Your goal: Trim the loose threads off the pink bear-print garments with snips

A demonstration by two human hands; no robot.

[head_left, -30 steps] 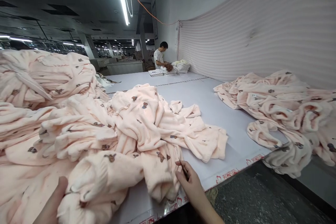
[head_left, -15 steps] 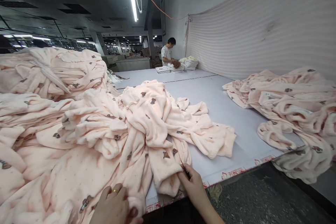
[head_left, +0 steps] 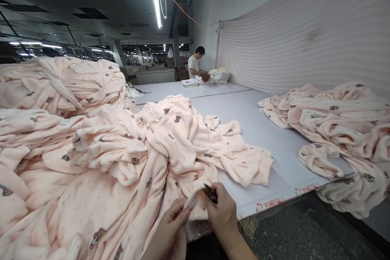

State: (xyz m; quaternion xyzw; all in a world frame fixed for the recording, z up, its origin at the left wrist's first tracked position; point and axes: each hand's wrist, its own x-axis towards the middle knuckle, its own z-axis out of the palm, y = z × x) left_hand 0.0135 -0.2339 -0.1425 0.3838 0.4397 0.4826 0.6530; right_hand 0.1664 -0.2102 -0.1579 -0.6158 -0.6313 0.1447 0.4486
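A big heap of pale pink fleece garments (head_left: 128, 150) with small brown prints covers the left of a white table (head_left: 262, 130). My left hand (head_left: 170, 227) pinches the hem of the nearest garment at the table's front edge. My right hand (head_left: 224, 211) is closed on the same hem and on a small dark tool (head_left: 210, 193), likely thread snips, whose tip rests against the cloth. Both hands sit close together at the bottom middle.
A second pile of the same pink garments (head_left: 335, 126) lies at the right, partly hanging over the table edge. A tall stack (head_left: 61, 85) rises at the left. Far down the table a person (head_left: 195, 63) works beside folded stacks (head_left: 219, 75). Dark floor lies at lower right.
My left hand has moved right along the garment from the lower left and now meets my right hand at the hem. My right hand has drawn the hem nearer to me.
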